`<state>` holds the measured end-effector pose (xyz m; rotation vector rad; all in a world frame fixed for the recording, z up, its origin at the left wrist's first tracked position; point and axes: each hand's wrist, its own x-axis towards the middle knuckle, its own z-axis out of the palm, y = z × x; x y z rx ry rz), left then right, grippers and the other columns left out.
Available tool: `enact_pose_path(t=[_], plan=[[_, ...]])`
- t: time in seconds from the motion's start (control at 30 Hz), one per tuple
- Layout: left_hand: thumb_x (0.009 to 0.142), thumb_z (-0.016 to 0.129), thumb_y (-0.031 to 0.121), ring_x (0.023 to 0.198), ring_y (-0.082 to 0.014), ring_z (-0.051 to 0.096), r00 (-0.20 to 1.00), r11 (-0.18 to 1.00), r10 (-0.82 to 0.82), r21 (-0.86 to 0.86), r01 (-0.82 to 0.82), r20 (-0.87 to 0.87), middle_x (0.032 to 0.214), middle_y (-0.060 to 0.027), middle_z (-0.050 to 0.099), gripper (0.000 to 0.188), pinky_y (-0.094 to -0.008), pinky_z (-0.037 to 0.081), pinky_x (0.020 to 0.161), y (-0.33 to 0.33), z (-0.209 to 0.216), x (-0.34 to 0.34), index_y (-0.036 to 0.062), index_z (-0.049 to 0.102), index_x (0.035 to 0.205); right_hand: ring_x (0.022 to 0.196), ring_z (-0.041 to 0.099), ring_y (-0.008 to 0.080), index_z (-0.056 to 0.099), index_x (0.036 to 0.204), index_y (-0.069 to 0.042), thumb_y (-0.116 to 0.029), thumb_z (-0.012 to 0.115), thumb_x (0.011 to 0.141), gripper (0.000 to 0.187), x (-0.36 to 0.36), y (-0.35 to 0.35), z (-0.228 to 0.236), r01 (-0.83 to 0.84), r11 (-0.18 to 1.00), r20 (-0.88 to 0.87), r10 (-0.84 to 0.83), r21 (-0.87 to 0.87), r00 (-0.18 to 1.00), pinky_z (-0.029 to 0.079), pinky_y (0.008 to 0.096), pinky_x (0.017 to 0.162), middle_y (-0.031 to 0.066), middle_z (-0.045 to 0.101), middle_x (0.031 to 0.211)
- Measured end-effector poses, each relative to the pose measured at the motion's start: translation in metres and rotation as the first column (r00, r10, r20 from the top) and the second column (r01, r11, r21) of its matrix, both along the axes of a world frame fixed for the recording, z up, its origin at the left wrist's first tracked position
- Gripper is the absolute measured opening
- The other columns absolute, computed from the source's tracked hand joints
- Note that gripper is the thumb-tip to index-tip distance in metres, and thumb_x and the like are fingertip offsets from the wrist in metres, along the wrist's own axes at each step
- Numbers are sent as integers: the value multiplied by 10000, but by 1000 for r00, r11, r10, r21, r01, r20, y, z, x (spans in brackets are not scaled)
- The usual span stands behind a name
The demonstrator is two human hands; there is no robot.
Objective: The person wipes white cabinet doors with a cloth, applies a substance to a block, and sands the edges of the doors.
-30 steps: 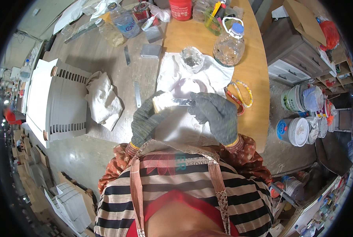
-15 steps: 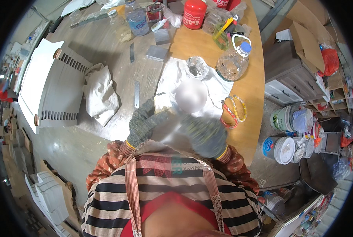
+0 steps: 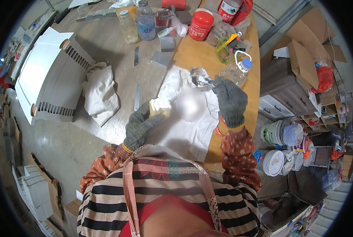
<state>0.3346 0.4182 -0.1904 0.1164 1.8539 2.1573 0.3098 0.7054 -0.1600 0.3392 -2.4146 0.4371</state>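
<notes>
My left hand (image 3: 140,128), in a grey knit glove, is closed around a pale yellow sponge-like block (image 3: 160,113) with white paste on its top. My gloved right hand (image 3: 230,100) is at the right rim of a small tub (image 3: 193,81) smeared with white and grey. From its fingers a flat, pale-bladed scraper (image 3: 207,80) reaches into the tub; the grip itself is partly hidden. Beneath both hands lies a white cloth (image 3: 196,138). On it, between the hands, is a round whitish patch (image 3: 191,104), too blurred to make out.
A clear jug (image 3: 234,74) stands beyond my right hand. Bottles (image 3: 145,23), a red canister (image 3: 201,25) and grey blocks (image 3: 162,59) line the back. At left are a white slotted panel (image 3: 46,77) and a crumpled cloth (image 3: 100,94). Buckets (image 3: 272,162) stand on the floor at right.
My right hand has moved away from my left, up and right to the tub, and the scraper now shows in it. My left hand has drawn slightly back, showing the block's white-coated top.
</notes>
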Motion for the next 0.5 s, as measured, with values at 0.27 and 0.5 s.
enact_pose_path(t=[0.27,0.5], plan=[[817,660,109,965,-131,581,988,967,144,203,-153,58,1083,-76,637,437,-261,450,856,-11,4,7,-18,545,1219,904,612,273,628,1094,-143,-260,594,828,293,-45,19,25,202,853,178,-321,481,930,483,400,767,91,625,1092],[825,633,85,1006,-148,568,993,967,101,230,-112,61,1142,-88,609,459,-273,434,894,-11,-1,9,-28,510,1252,1008,570,311,577,1181,-125,-294,586,833,387,-70,48,28,456,857,-5,-468,238,883,439,432,866,130,570,1175]])
